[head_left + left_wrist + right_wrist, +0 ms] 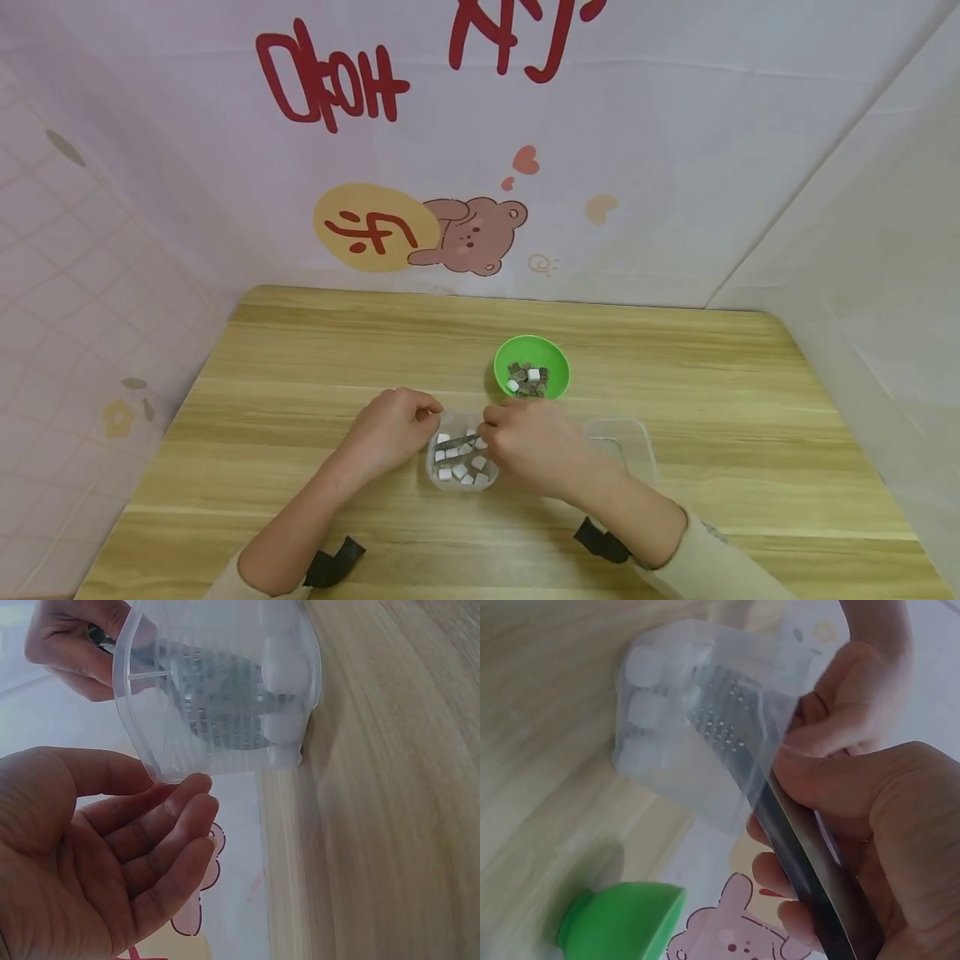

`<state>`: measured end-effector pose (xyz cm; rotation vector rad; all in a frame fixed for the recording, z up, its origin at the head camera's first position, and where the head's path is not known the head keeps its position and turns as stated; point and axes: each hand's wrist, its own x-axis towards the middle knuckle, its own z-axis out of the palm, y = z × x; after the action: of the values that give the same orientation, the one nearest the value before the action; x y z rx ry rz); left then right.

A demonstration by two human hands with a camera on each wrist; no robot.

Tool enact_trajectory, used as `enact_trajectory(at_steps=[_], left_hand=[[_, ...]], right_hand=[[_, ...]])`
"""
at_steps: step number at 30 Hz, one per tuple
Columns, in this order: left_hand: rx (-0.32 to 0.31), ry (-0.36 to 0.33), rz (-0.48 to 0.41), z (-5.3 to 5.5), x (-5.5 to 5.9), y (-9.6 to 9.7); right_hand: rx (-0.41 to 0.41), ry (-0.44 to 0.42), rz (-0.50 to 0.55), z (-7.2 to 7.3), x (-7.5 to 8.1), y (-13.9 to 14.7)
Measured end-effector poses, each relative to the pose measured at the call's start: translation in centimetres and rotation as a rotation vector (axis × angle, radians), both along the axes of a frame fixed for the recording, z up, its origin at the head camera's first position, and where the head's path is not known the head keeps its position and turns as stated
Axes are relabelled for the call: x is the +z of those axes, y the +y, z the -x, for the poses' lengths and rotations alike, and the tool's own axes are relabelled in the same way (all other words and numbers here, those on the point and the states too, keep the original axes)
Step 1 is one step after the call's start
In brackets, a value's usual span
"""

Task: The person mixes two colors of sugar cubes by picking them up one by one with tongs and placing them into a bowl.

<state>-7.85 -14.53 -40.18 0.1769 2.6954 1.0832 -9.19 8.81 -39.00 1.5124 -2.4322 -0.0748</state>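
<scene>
Holding tongs partway inside container

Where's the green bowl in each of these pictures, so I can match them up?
Head view: the green bowl sits just below and right of the picture's centre.
Left wrist view: not in it.
Right wrist view: at the lower left, cut off by the bottom edge.
Shared landmark: the clear plastic container with white pieces, low centre in head, top centre in left wrist, upper left of centre in right wrist.

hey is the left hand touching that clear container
Touching: the left wrist view shows the left hand pinching the clear container at a corner of its rim.
</scene>
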Motion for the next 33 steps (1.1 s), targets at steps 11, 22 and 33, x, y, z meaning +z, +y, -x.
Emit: enact_trajectory(at_steps=[11,22,33], left_hand=[[-0.001,-0.008,0.005,0.03,-0.11,0.0],[-0.002,-0.004,0.001,0.04,-0.21,-0.11],[-0.006,-0.008,-0.004,0.04,-0.19,-0.16]], right_hand=[[0.024,0.016,0.014,-0.04,-0.2,-0.15],[0.041,0.015,0.037,-0.11,-0.01,0.04],[0.05,0.033,0.075,-0.33,-0.07,0.25]])
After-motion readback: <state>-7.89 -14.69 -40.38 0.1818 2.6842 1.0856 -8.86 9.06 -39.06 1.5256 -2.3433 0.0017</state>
